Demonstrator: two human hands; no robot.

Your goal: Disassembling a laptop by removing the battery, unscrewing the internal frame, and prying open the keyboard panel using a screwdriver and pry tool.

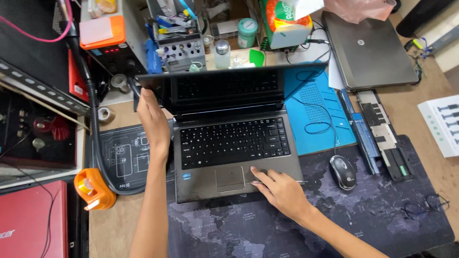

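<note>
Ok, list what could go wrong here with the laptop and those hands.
The left hand grips the lid's left corner only; one-sided force might twist the hinge on the open laptop.
The right hand holds a thin metal tool flat on the palm rest; it could scratch.
The spray bottle behind the lid could get tipped.

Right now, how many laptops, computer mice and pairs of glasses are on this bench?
Laptops: 3 (open grey laptop under the left hand and right hand, closed grey laptop, red laptop)
Computer mice: 1 (mouse)
Pairs of glasses: 1 (glasses)
Total: 5
</note>
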